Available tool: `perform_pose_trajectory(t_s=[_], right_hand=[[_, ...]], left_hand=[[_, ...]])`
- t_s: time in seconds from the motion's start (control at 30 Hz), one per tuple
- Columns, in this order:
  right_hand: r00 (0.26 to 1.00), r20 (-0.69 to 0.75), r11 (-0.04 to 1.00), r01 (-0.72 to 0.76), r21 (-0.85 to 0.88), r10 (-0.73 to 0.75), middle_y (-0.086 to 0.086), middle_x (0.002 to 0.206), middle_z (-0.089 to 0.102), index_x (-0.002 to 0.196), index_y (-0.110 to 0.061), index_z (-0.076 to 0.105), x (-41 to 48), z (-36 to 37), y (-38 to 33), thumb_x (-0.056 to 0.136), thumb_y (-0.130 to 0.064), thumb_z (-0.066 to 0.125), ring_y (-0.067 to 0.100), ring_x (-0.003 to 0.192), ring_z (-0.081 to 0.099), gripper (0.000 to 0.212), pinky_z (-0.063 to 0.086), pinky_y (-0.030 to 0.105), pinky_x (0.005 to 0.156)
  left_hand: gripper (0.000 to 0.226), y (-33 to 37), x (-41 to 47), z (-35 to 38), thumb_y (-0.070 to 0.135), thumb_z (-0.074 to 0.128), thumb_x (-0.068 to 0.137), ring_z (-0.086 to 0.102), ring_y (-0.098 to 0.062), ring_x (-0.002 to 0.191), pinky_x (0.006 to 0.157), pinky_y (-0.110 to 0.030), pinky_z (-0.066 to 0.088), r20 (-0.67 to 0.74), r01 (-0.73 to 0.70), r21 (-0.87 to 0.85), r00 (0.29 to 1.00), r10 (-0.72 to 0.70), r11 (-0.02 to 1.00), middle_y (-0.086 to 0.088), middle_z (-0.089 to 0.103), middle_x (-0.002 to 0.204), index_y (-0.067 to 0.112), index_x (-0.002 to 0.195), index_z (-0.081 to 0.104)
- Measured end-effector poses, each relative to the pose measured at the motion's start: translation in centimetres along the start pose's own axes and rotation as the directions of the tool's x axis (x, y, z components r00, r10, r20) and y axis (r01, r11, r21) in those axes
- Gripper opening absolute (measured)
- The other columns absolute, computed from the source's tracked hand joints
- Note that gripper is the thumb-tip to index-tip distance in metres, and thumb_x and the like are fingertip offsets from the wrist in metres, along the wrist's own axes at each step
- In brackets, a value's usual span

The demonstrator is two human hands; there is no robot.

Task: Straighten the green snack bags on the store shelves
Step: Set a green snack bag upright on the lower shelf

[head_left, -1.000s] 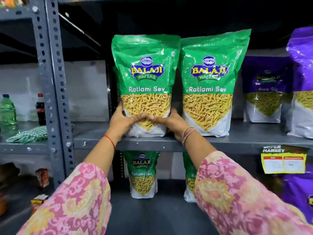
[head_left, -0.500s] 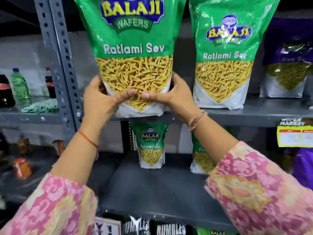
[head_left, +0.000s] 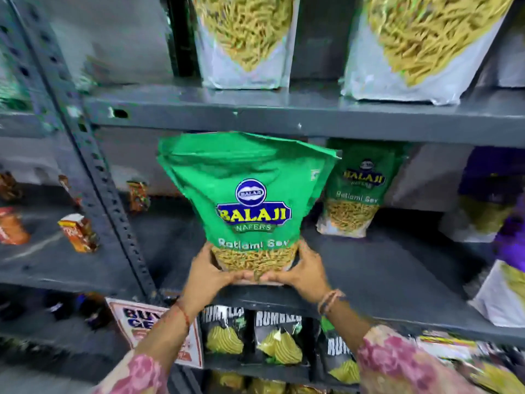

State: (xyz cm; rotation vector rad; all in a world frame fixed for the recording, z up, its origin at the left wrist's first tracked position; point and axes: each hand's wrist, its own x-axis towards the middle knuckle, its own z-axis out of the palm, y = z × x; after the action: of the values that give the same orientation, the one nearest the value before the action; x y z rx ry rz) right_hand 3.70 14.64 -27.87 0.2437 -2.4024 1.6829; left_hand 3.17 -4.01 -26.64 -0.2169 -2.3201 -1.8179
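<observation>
Since the previous frame the view has dropped one shelf level: both hands have left the bag on the upper shelf and are now on a green Ratlami Sev bag (head_left: pixel 250 206) one level down. Left hand (head_left: pixel 208 273) and right hand (head_left: pixel 305 275) are cupped around the bag's bottom corners, fingers curled behind its sides, thumbs meeting across the lower front; both closed on it. Pink floral sleeves (head_left: pixel 397 362) enter from the bottom edge, partly cut off. The bag stands upright, long axis vertical, printed face toward the camera, top leaning slightly forward; its base sits at the front lip of the middle shelf (head_left: pixel 397 280), though the hands cover the contact, so resting or lifted cannot be told. Below the lip, black Rumbles packets (head_left: pixel 278 336) stand in a row; a white sign (head_left: pixel 133 325) hangs at the left, text cut off. Further back, a second green bag (head_left: pixel 358 191) stands upright, right of the held one, well apart. Purple bags (head_left: pixel 494 200) at the right edge are blurred. Small orange packets (head_left: pixel 78 231) lie on the left bay, beyond a perforated grey upright (head_left: pixel 93 155). On the upper shelf (head_left: pixel 284 115), two bags (head_left: pixel 247 44) show only their lower halves.
</observation>
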Motion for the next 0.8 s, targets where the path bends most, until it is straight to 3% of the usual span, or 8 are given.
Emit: perform_pose_trajectory(t_s=[0.1,0.2,0.4,0.47,0.53,0.63,0.7,0.8], right_hand=[[0.996,-0.051,0.998,-0.067,0.017,0.067,-0.004,0.099,0.06,0.115,-0.013,0.051,3.4,0.7,3.3,0.045,-0.008,0.088,0.003,0.092,0.056,0.08,0.037,-0.007,0.067],[0.99,-0.058,0.992,-0.123,0.029,0.125,-0.001,0.102,0.061,0.118,-0.013,0.05,7.0,1.4,6.2,0.045,-0.007,0.088,0.013,0.095,0.055,0.082,0.046,0.006,0.074],[0.976,0.051,0.976,-0.212,0.053,0.21,0.0,0.118,0.062,0.124,-0.024,0.045,9.3,2.9,10.1,0.036,-0.031,0.09,0.019,0.107,0.057,0.099,0.048,0.038,0.098],[0.973,0.045,0.969,-0.229,0.09,0.226,0.002,0.129,0.056,0.129,-0.026,0.038,8.6,3.2,10.4,0.029,-0.042,0.087,0.021,0.117,0.054,0.112,0.044,0.044,0.104],[0.982,-0.027,0.981,-0.187,0.055,0.188,0.003,0.145,0.039,0.138,-0.022,0.023,7.1,3.0,9.5,0.033,-0.045,0.085,0.02,0.132,0.038,0.124,0.033,0.043,0.112],[0.982,-0.186,0.988,-0.001,-0.151,-0.027,-0.002,0.151,0.017,0.14,-0.024,0.018,2.9,1.9,5.9,0.049,-0.063,0.073,0.009,0.141,0.015,0.114,0.016,0.026,0.118],[0.897,-0.293,0.927,0.25,-0.279,-0.331,0.004,0.15,0.021,0.134,-0.023,0.028,0.5,0.3,1.9,0.064,-0.064,0.063,0.009,0.14,0.017,0.088,0.015,0.018,0.116],[0.568,-0.455,0.728,0.54,-0.423,-0.686,0.019,0.139,0.03,0.121,-0.013,0.037,-0.7,-3.9,-6.1,0.076,-0.047,0.063,0.027,0.133,0.031,0.062,0.027,0.032,0.113]], left_hand=[[0.064,-2.1,3.5,1.8,0.016,0.09,0.032,0.056,0.019,0.058,0.058,0.0,0.045,0.119,0.028,-0.084,0.993,-0.018,0.996,0.01,0.061,0.08,0.023,0.081,0.048],[0.055,-4.9,7.2,3.0,-0.017,0.073,0.054,0.058,0.017,0.06,0.061,-0.002,0.048,0.116,0.044,-0.123,0.993,-0.03,0.991,0.005,0.058,0.085,0.023,0.082,0.047],[0.055,-9.9,9.0,3.8,-0.002,0.08,0.053,0.061,0.002,0.077,0.064,-0.004,0.049,0.08,0.075,-0.148,0.995,-0.064,0.986,0.008,0.06,0.093,0.026,0.09,0.05],[0.07,-10.0,8.4,3.6,0.024,0.087,0.04,0.061,0.0,0.083,0.068,-0.006,0.05,0.089,0.139,-0.153,0.988,-0.127,0.978,0.009,0.061,0.098,0.024,0.099,0.05],[0.105,-9.8,7.1,3.3,0.043,0.086,0.029,0.059,-0.01,0.101,0.086,-0.014,0.049,0.056,0.179,-0.153,0.983,-0.173,0.972,0.001,0.06,0.115,0.015,0.12,0.043],[0.072,-7.1,2.8,3.2,0.033,0.08,0.057,0.058,-0.023,0.105,0.095,-0.034,0.044,-0.299,0.11,0.002,0.949,-0.104,0.994,-0.01,0.062,0.11,0.011,0.118,0.048],[0.051,-3.3,0.6,3.9,0.053,0.068,0.064,0.06,-0.029,0.084,0.082,-0.04,0.048,-0.454,-0.068,0.137,0.882,0.124,0.988,-0.006,0.061,0.083,0.017,0.098,0.055],[0.044,5.3,1.2,5.6,0.064,0.054,0.069,0.054,-0.024,0.074,0.072,-0.034,0.045,-0.472,-0.448,0.083,0.769,0.431,0.89,0.005,0.051,0.075,0.028,0.094,0.051]])
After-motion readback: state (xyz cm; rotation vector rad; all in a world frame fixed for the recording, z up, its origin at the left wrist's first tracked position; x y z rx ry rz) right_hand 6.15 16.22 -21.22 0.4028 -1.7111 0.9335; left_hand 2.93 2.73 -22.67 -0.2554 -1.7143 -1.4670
